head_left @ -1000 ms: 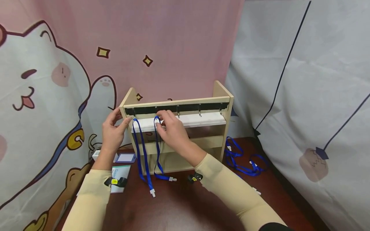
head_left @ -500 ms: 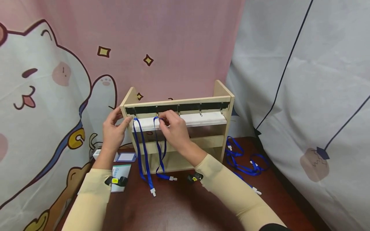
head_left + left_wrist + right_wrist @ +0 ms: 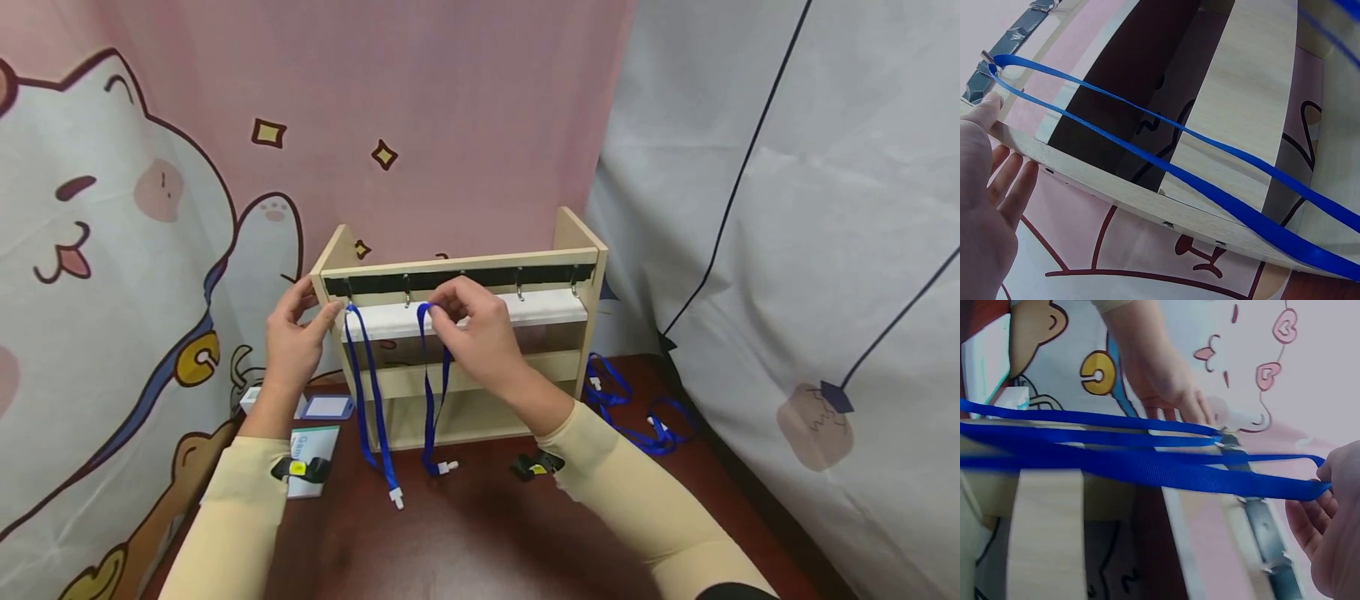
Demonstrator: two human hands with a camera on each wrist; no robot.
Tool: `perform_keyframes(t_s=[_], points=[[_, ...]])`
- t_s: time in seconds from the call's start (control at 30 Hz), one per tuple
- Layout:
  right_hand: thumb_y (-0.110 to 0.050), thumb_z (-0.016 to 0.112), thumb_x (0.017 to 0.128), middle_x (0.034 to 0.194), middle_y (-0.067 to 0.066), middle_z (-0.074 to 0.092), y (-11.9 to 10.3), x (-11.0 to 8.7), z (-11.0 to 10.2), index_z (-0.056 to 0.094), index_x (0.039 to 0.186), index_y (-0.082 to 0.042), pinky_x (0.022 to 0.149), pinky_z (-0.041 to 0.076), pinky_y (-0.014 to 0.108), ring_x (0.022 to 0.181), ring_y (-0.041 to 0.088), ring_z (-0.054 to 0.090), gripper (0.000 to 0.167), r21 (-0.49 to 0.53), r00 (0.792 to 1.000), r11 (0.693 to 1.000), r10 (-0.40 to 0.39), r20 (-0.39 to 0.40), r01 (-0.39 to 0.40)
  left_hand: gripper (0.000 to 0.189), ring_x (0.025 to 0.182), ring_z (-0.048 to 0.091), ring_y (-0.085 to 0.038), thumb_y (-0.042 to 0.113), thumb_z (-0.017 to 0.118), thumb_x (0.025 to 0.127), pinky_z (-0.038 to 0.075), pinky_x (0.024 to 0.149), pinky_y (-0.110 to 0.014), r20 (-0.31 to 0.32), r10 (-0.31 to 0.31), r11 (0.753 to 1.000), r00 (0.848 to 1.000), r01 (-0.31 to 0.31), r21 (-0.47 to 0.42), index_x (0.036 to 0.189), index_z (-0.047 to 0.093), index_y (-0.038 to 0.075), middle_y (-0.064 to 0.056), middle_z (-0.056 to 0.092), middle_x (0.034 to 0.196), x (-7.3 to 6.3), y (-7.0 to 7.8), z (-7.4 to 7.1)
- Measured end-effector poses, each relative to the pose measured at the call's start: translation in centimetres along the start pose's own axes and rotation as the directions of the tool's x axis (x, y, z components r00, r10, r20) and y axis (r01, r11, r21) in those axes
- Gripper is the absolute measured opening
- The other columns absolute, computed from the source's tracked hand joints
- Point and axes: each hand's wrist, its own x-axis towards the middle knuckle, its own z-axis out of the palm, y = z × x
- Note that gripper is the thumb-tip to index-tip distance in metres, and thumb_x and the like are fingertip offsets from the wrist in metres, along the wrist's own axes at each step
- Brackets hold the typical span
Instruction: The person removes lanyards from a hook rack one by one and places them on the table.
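Observation:
My right hand (image 3: 480,329) pinches the top loop of a blue lanyard (image 3: 430,392) between thumb and fingers. In the head view this loop stands to the right of the second hook (image 3: 407,293), apart from it, and its white clip (image 3: 447,467) hangs low, close to the table. A second blue lanyard (image 3: 377,400) hangs from the leftmost hook (image 3: 988,58). My left hand (image 3: 297,337) grips the left side panel of the wooden rack (image 3: 465,375), thumb at the front edge and fingers along the outer side, as the left wrist view shows.
More blue lanyards (image 3: 648,437) lie on the dark red table (image 3: 420,550) right of the rack. A badge holder (image 3: 327,407), a small white box (image 3: 251,398) and a printed booklet (image 3: 306,483) lie at left. A printed curtain (image 3: 450,125) hangs behind.
My right hand has moved right with the lanyard loop, which has come away from the second hook. Its clip shifted only slightly. The left hand stays on the rack.

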Motion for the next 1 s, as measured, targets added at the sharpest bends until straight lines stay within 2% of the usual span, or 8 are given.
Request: perform_keyframes(t_s=[0.17, 0.37, 0.67, 0.8, 1.0], points=[[0.005, 0.068, 0.101, 0.089, 0.006, 0.072, -0.5, 0.5, -2.5, 0.073, 0.104, -0.001, 0.065, 0.056, 0.027, 0.071, 0.015, 0.066, 0.008, 0.057, 1.000, 0.998, -0.014, -0.011, 0.015, 0.054, 0.126, 0.062, -0.014, 0.029, 0.077, 0.107, 0.056, 0.091, -0.018, -0.004, -0.003, 1.000, 1.000, 0.003, -0.003, 0.159, 0.061, 0.026, -0.005, 0.066, 0.146, 0.1, 0.2, 0.0], [0.008, 0.066, 0.102, 0.084, 0.015, 0.072, -1.0, 0.5, -5.9, 0.071, 0.104, 0.001, 0.058, 0.052, 0.025, 0.067, 0.019, 0.067, 0.009, 0.087, 0.999, 0.996, -0.034, -0.029, 0.036, 0.055, 0.125, 0.062, -0.014, 0.026, 0.078, 0.107, 0.056, 0.091, -0.018, 0.002, -0.003, 1.000, 1.000, 0.003, -0.012, 0.160, 0.061, 0.025, -0.006, 0.066, 0.146, -0.1, 0.3, 0.1], [0.010, 0.067, 0.100, 0.083, 0.012, 0.075, -0.8, 0.4, -10.2, 0.071, 0.105, 0.004, 0.053, 0.047, 0.023, 0.065, 0.023, 0.069, 0.009, 0.013, 0.997, 1.000, -0.021, -0.081, 0.022, 0.055, 0.126, 0.061, -0.015, 0.027, 0.078, 0.107, 0.056, 0.092, -0.019, -0.003, 0.000, 1.000, 1.000, -0.001, -0.006, 0.159, 0.061, 0.026, -0.006, 0.066, 0.146, -0.1, 0.1, 0.0], [0.006, 0.068, 0.102, 0.081, 0.009, 0.074, -0.7, 0.5, -11.5, 0.072, 0.106, 0.003, 0.053, 0.046, 0.022, 0.065, 0.022, 0.068, 0.007, -0.046, 0.995, 0.999, 0.003, -0.096, -0.008, 0.055, 0.126, 0.061, -0.013, 0.027, 0.078, 0.107, 0.055, 0.092, -0.018, -0.007, -0.007, 1.000, 1.000, 0.007, -0.002, 0.160, 0.061, 0.027, -0.004, 0.066, 0.146, -0.1, 0.1, 0.0], [0.003, 0.068, 0.104, 0.078, 0.008, 0.072, -0.1, 0.7, -12.9, 0.073, 0.106, 0.001, 0.056, 0.047, 0.021, 0.065, 0.019, 0.066, 0.006, -0.046, 0.990, 0.998, 0.045, -0.133, -0.052, 0.057, 0.125, 0.061, -0.012, 0.018, 0.079, 0.105, 0.055, 0.090, -0.016, -0.018, -0.005, 1.000, 1.000, 0.005, 0.007, 0.159, 0.062, 0.022, -0.006, 0.067, 0.145, -0.1, 0.3, 0.2]])
